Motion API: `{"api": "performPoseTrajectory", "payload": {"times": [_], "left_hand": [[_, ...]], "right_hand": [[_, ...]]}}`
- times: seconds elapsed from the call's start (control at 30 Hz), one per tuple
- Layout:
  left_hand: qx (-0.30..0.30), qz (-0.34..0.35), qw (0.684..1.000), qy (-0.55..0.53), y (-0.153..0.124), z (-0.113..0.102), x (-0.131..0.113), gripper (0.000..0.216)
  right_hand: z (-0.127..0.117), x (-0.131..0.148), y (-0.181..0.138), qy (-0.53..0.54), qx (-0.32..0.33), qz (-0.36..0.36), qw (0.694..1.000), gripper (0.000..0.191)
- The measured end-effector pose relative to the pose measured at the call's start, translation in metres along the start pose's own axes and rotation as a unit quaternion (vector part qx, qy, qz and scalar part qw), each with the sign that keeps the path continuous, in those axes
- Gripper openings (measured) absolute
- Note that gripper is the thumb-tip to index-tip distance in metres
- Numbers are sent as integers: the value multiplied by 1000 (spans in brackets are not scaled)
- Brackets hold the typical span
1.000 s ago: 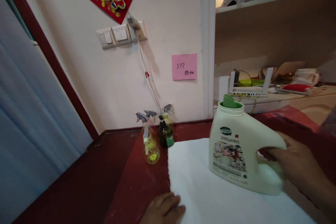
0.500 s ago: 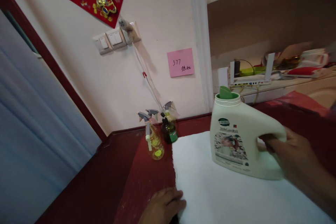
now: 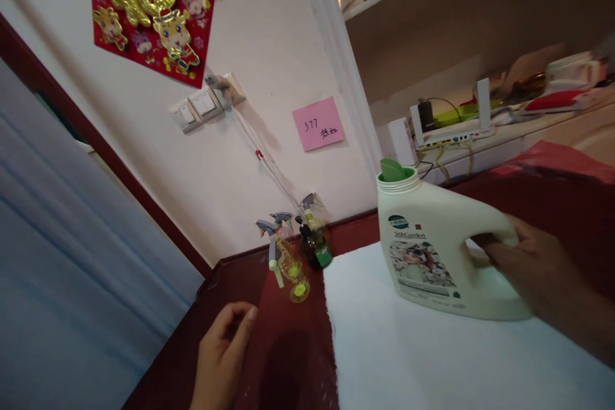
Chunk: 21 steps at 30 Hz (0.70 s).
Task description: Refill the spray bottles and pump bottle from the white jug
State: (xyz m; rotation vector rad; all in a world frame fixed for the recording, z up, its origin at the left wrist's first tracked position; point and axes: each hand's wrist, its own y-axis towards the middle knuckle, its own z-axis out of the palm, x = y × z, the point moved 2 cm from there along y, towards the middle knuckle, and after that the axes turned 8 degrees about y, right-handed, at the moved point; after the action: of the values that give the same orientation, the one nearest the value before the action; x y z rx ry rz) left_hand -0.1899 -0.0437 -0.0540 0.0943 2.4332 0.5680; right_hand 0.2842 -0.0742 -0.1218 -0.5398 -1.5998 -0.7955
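On the white cloth [image 3: 408,359], the right hand [image 3: 533,266] grips the handle [image 3: 490,225] of the detergent jug [image 3: 427,250]; the left hand [image 3: 223,352] hovers half-open, holding nothing.

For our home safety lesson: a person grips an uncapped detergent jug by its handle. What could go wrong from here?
The detergent jug has no cap on its green spout; tilted, it might spill onto the white cloth.
Only the right hand holds it, so it may slip.
The left hand hovers near the spray bottles and could knock them.
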Motion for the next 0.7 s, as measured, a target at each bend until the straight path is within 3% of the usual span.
{"api": "performPoseTrajectory", "payload": {"times": [0.07,0.27,0.53,0.7], "left_hand": [[-13,-30,999,-25,18,5,13,48],[67,-24,984,-163,54,52,23,71],[116,-61,948,-292,61,100,16,82],[99,-59,950,-290,64,108,19,74]], "right_hand": [[1,1,-1,2,5,12,1000,47],[2,-7,1,5,4,11,1000,48],[-1,-10,1,-22,-26,-23,999,43],[3,-11,-5,19,-55,-110,992,68]]}}
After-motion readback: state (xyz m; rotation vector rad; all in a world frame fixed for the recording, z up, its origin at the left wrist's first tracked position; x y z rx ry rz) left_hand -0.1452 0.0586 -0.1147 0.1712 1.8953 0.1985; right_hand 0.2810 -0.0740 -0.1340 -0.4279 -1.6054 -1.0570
